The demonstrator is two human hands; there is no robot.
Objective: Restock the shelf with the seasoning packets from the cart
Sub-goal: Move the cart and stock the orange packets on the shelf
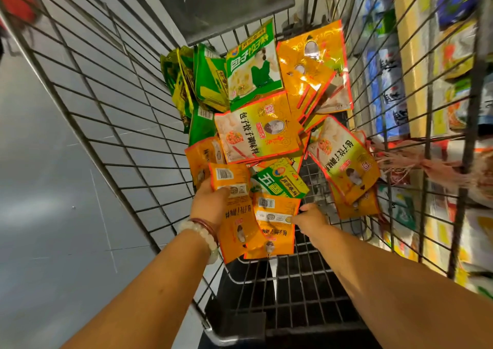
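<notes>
Two bare forearms reach forward and down into a wire shopping cart (128, 114). The left wrist wears a pale bead bracelet (205, 238) and a thin reddish band. The left hand (210, 204) grips an orange seasoning packet (234, 215) by its upper part, thumb across the printed back beside the barcode. The right hand (310, 219) pinches the edge of a second orange packet (274, 226), which overlaps the first one; both packets hang just above the cart's floor grid. Beyond the hands lies a loose heap of seasoning packets (258, 132) in the far end of the cart: orange ones with red borders, and green ones (253, 66) leaning against the far wall. One green and yellow packet (280, 182) lies just past the held pair, partly hidden beneath them. The cart's wire sides rise on both sides and close in the hands. Through the right side, blurred store shelves (400, 82) show packaged goods in blue, white and yellow. A frayed reddish tassel (416, 162) is caught on the right wire wall. To the left, grey floor (40, 162) shows through the bars, with a blurred red shape in the top corner.
</notes>
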